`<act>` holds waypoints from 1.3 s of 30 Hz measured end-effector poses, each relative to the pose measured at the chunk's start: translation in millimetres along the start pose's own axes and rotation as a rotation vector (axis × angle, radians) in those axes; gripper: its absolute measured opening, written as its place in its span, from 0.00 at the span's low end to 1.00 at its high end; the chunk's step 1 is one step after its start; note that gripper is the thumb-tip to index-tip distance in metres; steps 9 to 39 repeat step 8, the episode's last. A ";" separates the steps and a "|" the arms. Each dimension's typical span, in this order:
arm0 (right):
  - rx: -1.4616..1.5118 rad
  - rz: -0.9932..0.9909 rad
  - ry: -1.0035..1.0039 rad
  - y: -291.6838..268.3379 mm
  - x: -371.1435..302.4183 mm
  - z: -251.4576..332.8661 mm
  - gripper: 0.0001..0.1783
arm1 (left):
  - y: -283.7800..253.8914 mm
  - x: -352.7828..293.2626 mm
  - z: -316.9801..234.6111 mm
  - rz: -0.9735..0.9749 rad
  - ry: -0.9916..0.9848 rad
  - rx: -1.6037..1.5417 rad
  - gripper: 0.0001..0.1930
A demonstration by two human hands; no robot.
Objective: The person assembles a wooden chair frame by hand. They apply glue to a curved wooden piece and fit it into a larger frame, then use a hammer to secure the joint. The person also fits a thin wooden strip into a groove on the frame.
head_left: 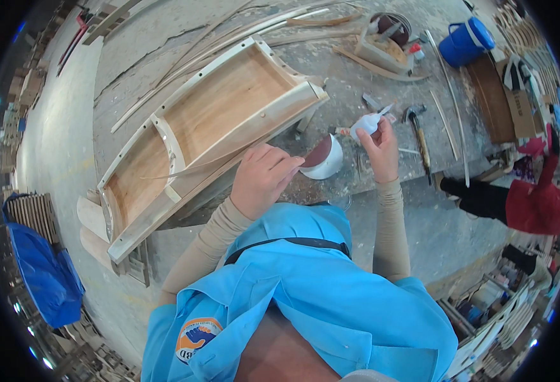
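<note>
My right hand grips a small white squeeze bottle with a pointed nozzle, tilted up to the right. My left hand is closed in a pinch. From behind it a thin wooden strip runs out leftward across the wooden frame; its held end is hidden by the fingers. Close to the left fingertips lies a curled sheet, white outside and reddish brown inside, like sandpaper. The long curved wooden frame, with two panelled sections, rests at the left of the bench.
A hammer lies right of the bottle. Further back are a container with tools, a blue jug and long wood strips on the grey bench. At the right is a person in red. A blue cover hangs at the left.
</note>
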State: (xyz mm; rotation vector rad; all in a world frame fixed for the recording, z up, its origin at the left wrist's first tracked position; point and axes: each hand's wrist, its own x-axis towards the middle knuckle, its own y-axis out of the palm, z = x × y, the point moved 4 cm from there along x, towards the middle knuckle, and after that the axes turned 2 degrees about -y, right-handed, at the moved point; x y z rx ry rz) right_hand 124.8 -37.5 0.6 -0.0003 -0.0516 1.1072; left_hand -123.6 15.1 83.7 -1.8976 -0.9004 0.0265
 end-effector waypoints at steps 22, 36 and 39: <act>-0.047 -0.140 0.035 -11.3 -73.9 -12.4 0.29 | 75.0 -43.6 51.5 0.327 -0.142 -0.148 0.15; -0.047 -0.140 0.035 -11.3 -73.9 -12.4 0.29 | 75.0 -43.6 51.5 0.327 -0.142 -0.148 0.15; -0.047 -0.140 0.035 -11.3 -73.9 -12.4 0.29 | 75.0 -43.6 51.5 0.327 -0.142 -0.148 0.15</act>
